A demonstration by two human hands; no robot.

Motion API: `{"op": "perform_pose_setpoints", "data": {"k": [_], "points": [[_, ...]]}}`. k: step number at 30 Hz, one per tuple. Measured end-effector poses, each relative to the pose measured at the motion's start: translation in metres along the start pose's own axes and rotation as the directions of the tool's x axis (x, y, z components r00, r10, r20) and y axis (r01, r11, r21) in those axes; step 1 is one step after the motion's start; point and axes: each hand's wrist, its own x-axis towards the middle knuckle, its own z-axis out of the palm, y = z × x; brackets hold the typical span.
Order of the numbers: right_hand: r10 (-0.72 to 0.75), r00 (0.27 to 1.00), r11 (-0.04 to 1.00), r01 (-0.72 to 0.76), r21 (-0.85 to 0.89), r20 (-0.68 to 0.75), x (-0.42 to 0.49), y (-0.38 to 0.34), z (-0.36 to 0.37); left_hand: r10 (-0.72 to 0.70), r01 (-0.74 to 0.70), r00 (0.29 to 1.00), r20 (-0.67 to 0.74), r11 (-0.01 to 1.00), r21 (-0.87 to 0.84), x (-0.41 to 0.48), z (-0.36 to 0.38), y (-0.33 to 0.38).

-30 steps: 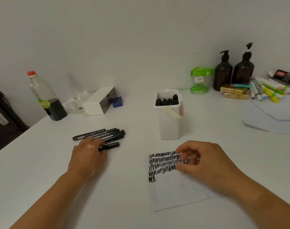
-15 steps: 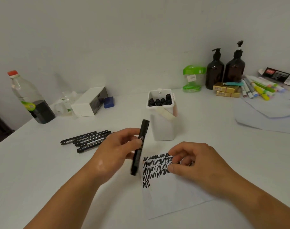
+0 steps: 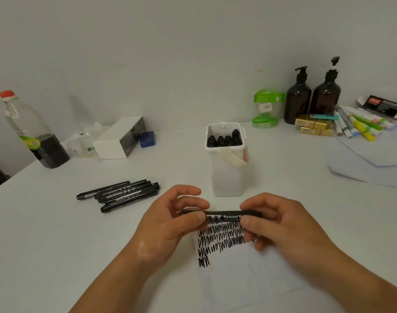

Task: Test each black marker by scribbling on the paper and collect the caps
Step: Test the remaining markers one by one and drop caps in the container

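Note:
A black marker lies level between both hands, just above the paper. My left hand pinches its left end with thumb and fingers. My right hand grips its right end. Several rows of black scribble cover the paper's top left part. A bunch of several black markers lies on the table to the left. Behind the hands stands a white container with several black caps inside.
At the far left stands a plastic bottle with dark liquid, beside a white box. Two brown pump bottles, gold boxes, coloured markers and loose sheets fill the back right. A green-lidded jar stands by the wall.
My left hand lifted one marker from the bunch and brought it over the paper. My right hand left the paper and took hold of the marker's right end.

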Motion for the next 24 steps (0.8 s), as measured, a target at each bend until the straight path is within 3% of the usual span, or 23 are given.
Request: {"op": "perform_pose_setpoints", "data": {"k": [3, 6, 8, 10, 15, 24], "points": [[-0.007, 0.998, 0.995, 0.013, 0.099, -0.059, 0.001, -0.001, -0.001, 0.08, -0.079, 0.997, 0.015, 0.911, 0.404, -0.005, 0.001, 0.002], [-0.017, 0.997, 0.986, 0.029, 0.165, -0.076, 0.001, -0.001, 0.004, 0.129, -0.211, 0.977, 0.168, 0.688, 0.694, -0.011, 0.011, -0.001], [-0.032, 0.996, 0.981, 0.047, 0.189, -0.082, 0.0, -0.001, 0.007, 0.174, -0.314, 0.949, 0.261, 0.521, 0.793, -0.012, 0.018, -0.001], [-0.039, 0.998, 0.975, 0.051, 0.216, -0.056, -0.001, -0.003, 0.009, 0.199, -0.357, 0.934, 0.297, 0.453, 0.817, -0.014, 0.023, 0.001], [-0.046, 0.997, 0.984, 0.036, 0.176, 0.054, -0.007, -0.005, 0.02, 0.212, -0.449, 0.894, 0.396, 0.433, 0.781, -0.02, 0.036, 0.002], [-0.048, 0.993, 0.966, 0.019, 0.256, 0.109, -0.009, -0.006, 0.02, 0.272, -0.47, 0.88, 0.388, 0.394, 0.79, -0.019, 0.038, 0.003]]}}
